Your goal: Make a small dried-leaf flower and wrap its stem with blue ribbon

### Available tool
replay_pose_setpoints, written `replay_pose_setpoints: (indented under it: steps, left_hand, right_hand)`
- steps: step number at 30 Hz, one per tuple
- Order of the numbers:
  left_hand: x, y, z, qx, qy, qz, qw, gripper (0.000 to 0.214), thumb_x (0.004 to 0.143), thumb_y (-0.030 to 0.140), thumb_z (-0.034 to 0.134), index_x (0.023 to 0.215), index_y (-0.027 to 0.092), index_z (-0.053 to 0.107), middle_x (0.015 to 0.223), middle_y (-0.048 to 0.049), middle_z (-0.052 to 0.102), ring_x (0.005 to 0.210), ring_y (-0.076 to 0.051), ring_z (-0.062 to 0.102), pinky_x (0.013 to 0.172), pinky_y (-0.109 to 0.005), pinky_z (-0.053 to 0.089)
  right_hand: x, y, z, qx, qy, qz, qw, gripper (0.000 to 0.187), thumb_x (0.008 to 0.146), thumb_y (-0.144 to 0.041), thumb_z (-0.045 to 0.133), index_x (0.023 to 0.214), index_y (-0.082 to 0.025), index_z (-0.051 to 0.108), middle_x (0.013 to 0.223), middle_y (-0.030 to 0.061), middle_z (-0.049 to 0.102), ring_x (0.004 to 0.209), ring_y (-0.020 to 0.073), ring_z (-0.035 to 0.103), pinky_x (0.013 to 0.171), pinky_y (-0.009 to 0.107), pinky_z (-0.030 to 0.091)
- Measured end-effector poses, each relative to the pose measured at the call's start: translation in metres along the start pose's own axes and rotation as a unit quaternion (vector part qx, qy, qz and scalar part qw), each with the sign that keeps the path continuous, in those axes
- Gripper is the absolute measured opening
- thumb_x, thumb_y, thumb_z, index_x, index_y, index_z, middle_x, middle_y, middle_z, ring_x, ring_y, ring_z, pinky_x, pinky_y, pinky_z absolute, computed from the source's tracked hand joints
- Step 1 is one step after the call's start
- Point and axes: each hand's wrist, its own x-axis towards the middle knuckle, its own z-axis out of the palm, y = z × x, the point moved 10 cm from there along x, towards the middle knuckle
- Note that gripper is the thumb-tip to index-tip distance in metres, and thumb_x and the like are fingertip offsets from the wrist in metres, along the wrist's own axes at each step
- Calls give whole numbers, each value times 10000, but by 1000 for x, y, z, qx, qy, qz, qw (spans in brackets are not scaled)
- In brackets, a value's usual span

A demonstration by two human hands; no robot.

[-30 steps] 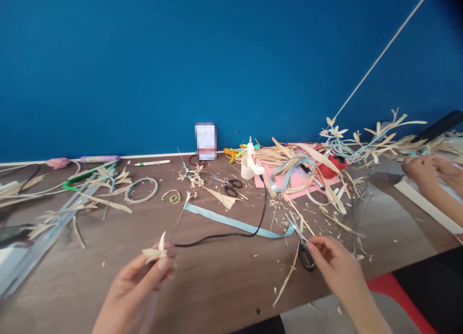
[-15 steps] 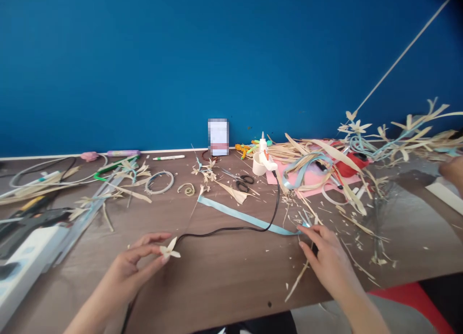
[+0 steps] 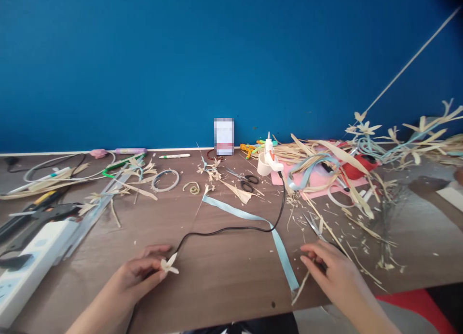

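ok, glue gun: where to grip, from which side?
I'd take the handle, coming from the near right: the glue gun stands nozzle up at the cup, handle jutting out right, cord at its end.

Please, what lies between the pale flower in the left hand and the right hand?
In the head view, the light-blue ribbon crosses that stretch, nearer the right hand than the flower; the black cable curves farther back.

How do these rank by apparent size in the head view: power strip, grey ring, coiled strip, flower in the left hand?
1. Power strip
2. Grey ring
3. Flower and coiled strip: unranked; they look close, and the flower is nearer the camera.
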Motion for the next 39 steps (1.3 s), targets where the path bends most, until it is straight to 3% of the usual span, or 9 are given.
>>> replay_pose_setpoints:
  steps: [6, 10, 13, 16, 19, 23, 26, 31, 39]
  left_hand:
    - [-8, 4, 5, -25, -21, -11, 999, 182, 536, 420, 702, 531, 238, 695, 1023, -96, 649, 1034, -308, 532, 843, -386, 437]
    - [-9, 0, 8, -9, -38, -13, 999, 185, 567, 398, 688, 536, 215, 691, 1049, -114, 631, 1018, -310, 535, 839, -394, 435]
    - [-13, -2, 8, -22, -55, -4, 998, 151, 596, 340, 685, 545, 198, 687, 1040, -120, 629, 1021, -303, 527, 839, -390, 427]
    - [-18, -4, 7, -92, -71, -27, 993, 125, 619, 301, 682, 571, 186, 683, 1076, -108, 610, 1034, -289, 518, 827, -370, 425]
    - [-21, -3, 8, -211, -86, -59, 972, 93, 616, 271, 697, 610, 179, 689, 1079, -91, 606, 1010, -249, 530, 867, -344, 387]
    - [-34, 8, 22, -421, -98, -103, 896, 136, 602, 277, 719, 690, 177, 692, 994, -88, 620, 880, -194, 555, 733, -285, 432]
    - [-53, 37, 47, -530, -163, -86, 828, 62, 619, 230, 711, 657, 199, 675, 968, -60, 604, 818, -153, 539, 652, -249, 431]
    - [-75, 71, 89, -565, -248, -55, 785, 60, 628, 247, 706, 655, 203, 676, 904, -77, 591, 818, -163, 512, 662, -271, 420]
    - [-43, 47, 88, -453, -197, -72, 867, 118, 618, 282, 714, 671, 182, 679, 866, -52, 564, 719, -111, 452, 599, -197, 353]
  right_hand:
    - [-22, -22, 20, 21, -138, -48, 989, 120, 765, -164, 508, 828, -244, 571, 929, 40, 541, 895, 192, 518, 773, 310, 425]
    - [-21, -5, 15, -9, -115, -32, 993, 38, 738, -197, 545, 710, -221, 545, 861, 44, 543, 809, 196, 532, 718, 315, 438]
    - [-15, -7, -1, -4, -33, -62, 998, 41, 747, -250, 554, 712, -229, 549, 849, 52, 555, 783, 204, 544, 680, 317, 445]
    - [-8, -41, -13, 49, 65, -127, 989, 54, 787, -253, 513, 767, -236, 561, 838, 60, 583, 799, 209, 562, 698, 321, 450]
    - [5, -97, 11, 72, 43, -168, 982, 134, 801, -226, 490, 908, -232, 571, 919, 68, 619, 885, 218, 570, 757, 332, 459]
    - [15, -174, 64, 49, -58, -232, 970, 585, 737, -149, 523, 1293, -196, 349, 1288, 86, 462, 1162, 253, 419, 909, 385, 413]
    - [21, -201, 72, 58, -46, -258, 963, 661, 732, -91, 497, 1343, -166, 255, 1314, 98, 423, 1208, 246, 356, 985, 430, 332]
    - [30, -179, 49, 92, 0, -235, 968, 391, 770, -13, 384, 1065, -219, 535, 888, 42, 591, 858, 179, 552, 942, 456, 339]
    - [36, -127, 18, 41, -18, -217, 975, 351, 793, -5, 367, 1018, -205, 547, 845, 25, 568, 818, 154, 527, 987, 477, 239]
